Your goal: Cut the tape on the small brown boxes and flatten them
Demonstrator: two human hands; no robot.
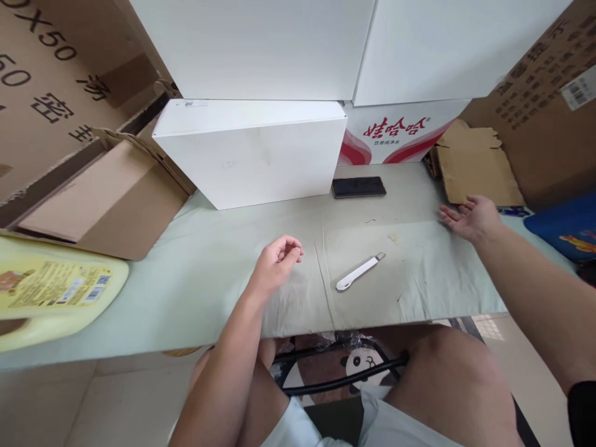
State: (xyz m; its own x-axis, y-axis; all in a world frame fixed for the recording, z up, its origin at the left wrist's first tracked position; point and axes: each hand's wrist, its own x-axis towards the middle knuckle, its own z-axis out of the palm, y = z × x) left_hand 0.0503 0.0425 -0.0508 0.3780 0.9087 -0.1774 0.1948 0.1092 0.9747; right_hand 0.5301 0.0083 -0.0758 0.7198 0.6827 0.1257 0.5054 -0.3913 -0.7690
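Observation:
My left hand (278, 262) hovers over the pale green cloth on the table, its fingers curled in toward the thumb, and no object shows in it. On the right, my right hand (472, 218) is open, palm partly up and fingers apart. It is at the near edge of a flat piece of brown cardboard (479, 164); whether it touches the cardboard I cannot tell. Between my hands lies a white utility knife (359, 272) with a short stretch of blade out. Farther back a dark smartphone (359, 187) lies flat beside a white box (261, 161).
White boxes (274, 49) are stacked at the back, above a red-and-white printed carton (391, 133). An open brown carton (135, 217) and a yellow jug (60, 292) stand left. A blue item (565, 223) sits far right. The table's front edge (223, 343) is above my knees.

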